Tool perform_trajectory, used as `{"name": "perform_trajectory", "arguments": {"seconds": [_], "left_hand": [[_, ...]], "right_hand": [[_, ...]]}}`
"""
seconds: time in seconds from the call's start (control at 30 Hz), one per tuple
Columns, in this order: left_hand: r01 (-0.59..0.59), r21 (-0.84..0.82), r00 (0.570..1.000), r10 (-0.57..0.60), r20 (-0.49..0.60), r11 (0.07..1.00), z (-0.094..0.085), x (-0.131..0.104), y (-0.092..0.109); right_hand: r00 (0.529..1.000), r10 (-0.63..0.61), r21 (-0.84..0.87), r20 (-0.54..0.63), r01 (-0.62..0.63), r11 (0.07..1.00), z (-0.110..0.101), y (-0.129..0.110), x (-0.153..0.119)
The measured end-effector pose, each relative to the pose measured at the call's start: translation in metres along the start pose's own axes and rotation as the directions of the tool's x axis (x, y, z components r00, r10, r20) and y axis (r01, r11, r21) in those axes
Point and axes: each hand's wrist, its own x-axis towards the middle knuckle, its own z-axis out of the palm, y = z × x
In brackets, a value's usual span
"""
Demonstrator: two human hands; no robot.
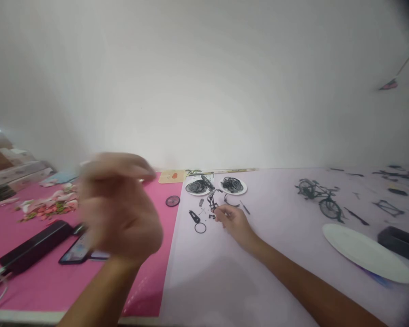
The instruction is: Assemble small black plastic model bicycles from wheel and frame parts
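Observation:
My right hand is closed in a pinch at the lower end of a small black model bicycle frame, which stands on the white side of the table. My left hand is raised over the pink side, close to the camera. Motion blur smears its fingers, so whether it holds anything cannot be made out. Around the frame lie a thin black ring, a flat black chain-guard-like part, a curved black part and several tiny pieces. A spoked wheel rests on the pink sheet.
Two white plates of black parts, a left plate and a right plate, stand by the wall. A model bicycle, an oval white plate and a black tray are right. Leftward lie a phone, a black power bank and artificial flowers.

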Motion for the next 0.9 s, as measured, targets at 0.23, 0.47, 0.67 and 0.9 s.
{"name": "perform_trajectory", "arguments": {"seconds": [0.23, 0.47, 0.67, 0.9], "left_hand": [[0.157, 0.294, 0.692, -0.317, 0.649, 0.943, 0.007, -0.108, -0.083], [0.302, 0.427, 0.384, -0.519, 0.764, 0.852, 0.007, -0.165, -0.072], [0.377, 0.401, 0.362, -0.532, 0.765, 0.835, 0.008, -0.167, -0.066], [0.512, 0.306, 0.363, -0.525, 0.77, 0.803, 0.0, -0.166, -0.071]], "right_hand": [[0.999, -0.041, 0.013, -0.02, 0.042, 0.999, 0.0, 0.011, 0.004], [0.998, -0.063, 0.052, 0.023, 0.062, 0.997, 0.001, 0.009, 0.002], [0.995, -0.09, 0.039, 0.037, 0.088, 0.995, 0.003, 0.002, -0.003], [0.994, -0.092, 0.009, 0.061, 0.091, 0.996, 0.005, 0.002, -0.005]]}}
